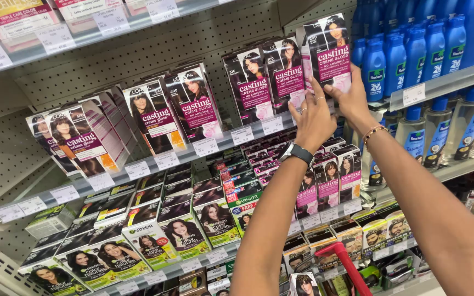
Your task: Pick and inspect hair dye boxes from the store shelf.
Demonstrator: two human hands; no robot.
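Reaching up to the upper shelf [154, 164] in the head view, the person has both hands raised on one dark hair-colour box [327, 52] that stands at the right end of a row of like boxes [264, 82]. The right hand [352, 98] is closed on the box's lower right edge, thumb on the front face and fingers behind it, with a beaded bracelet [374, 131] at the wrist. The left hand [314, 118], which wears a dark wristwatch [297, 152] and rings, lies just beside and below it, fingers spread and touching the box's lower left corner and the neighbouring box; whether it truly grips cannot be told. The box sits upright, tilted slightly back, its bottom near the shelf's front lip, directly above both palms. It looks to be a light printed-card carton, stiff along its edges but likely to dent on the broad faces if squeezed; the glossy print may be somewhat slippery, so the narrow sides near the bottom corners seem the soundest place to hold. To the right stand blue bottles [396, 55] and clear bottles [437, 129], well apart from the hands. Lower shelves carry further hair-colour boxes [182, 233], and a red handle [346, 257] shows below the forearms.
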